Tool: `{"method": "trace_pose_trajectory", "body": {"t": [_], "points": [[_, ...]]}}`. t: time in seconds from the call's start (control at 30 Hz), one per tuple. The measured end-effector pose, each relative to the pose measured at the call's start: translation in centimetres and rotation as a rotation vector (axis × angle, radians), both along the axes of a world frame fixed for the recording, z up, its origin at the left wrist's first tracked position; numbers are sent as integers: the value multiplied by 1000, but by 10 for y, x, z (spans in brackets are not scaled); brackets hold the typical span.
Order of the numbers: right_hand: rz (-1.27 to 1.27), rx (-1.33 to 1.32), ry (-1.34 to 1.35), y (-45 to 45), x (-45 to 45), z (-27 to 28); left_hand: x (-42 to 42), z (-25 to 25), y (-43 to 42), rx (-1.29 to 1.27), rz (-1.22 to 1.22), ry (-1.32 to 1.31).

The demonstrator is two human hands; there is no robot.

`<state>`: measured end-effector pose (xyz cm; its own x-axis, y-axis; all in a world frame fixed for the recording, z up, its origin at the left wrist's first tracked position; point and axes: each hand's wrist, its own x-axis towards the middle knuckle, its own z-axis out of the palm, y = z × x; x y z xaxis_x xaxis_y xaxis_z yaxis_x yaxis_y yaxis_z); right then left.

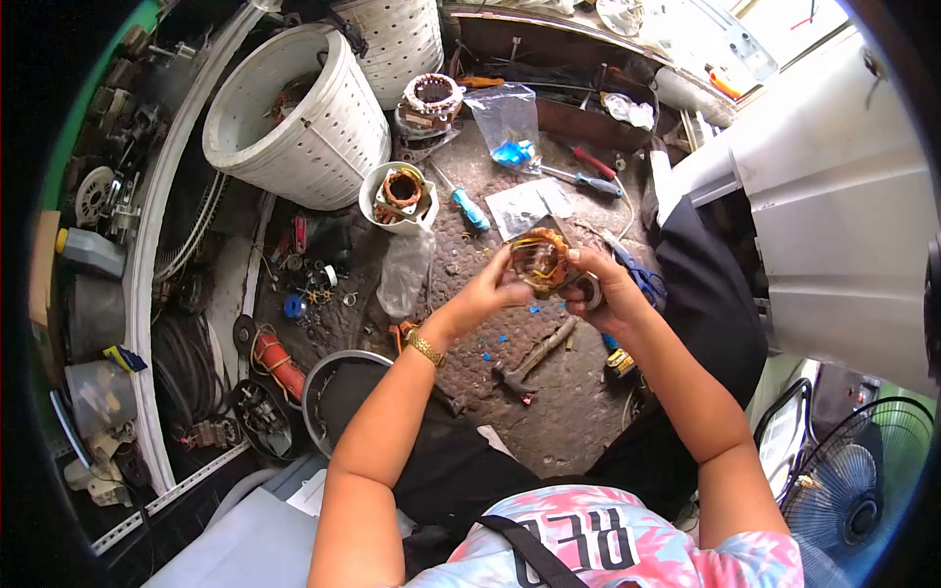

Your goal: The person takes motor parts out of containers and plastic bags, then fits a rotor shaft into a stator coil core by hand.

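We hold a squat dark-metal stator w/ orange-yellow windings (546, 257) btwn both hands, above the brown floor (567, 439): L hand (486, 294) fingers pinch its left side, R hand (616, 292) fingers its right. Bore faces up twd us; no clear long axis; hands equally near.

Grimy floor (573, 421); pale panel (843, 206) right; bright light (799, 34) top right
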<state>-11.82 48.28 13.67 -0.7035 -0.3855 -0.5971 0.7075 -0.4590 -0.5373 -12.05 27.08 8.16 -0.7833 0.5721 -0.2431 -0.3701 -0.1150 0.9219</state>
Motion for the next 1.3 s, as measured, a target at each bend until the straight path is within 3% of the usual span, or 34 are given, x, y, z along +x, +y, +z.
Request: {"method": "trace_pose_trajectory", "body": {"t": [0.1,0.23,0.33,0.37,0.47,0.57,0.67,0.8,0.93,0.97,1.07,1.17,1.3], "points": [[40,-89,9,-9,2,14,2,22,5,646,33,-428],[127,256,210,-5,0,18,3,16,12,435,227,-267],[125,851,767,-3,-6,3,3,11,12,279,357,-248],[174,874,679,0,-8,-1,2,10,12,264,390,-212],[167,847,754,1,-11,-10,-2,5,7,220,372,-183],[169,821,545,-3,-10,-2,-2,4,5,111,365,-114],[106,1269,1030,-12,-5,17,-2,-1,10,-30,410,86],[194,1481,1315,-23,-4,19,-3,-14,14,-167,353,116],[312,1559,1371,-22,-6,1,-4,-6,11,-264,194,94],[298,1542,1366,-23,-5,-2,0,10,10,-218,179,-56],[251,1461,1394,-26,0,-4,-1,15,8,-217,161,-177],[242,1429,1382,-23,-3,-7,-4,7,4,-227,136,-70],[618,1541,1193,-21,-4,9,-3,16,3,-867,200,662]]}}
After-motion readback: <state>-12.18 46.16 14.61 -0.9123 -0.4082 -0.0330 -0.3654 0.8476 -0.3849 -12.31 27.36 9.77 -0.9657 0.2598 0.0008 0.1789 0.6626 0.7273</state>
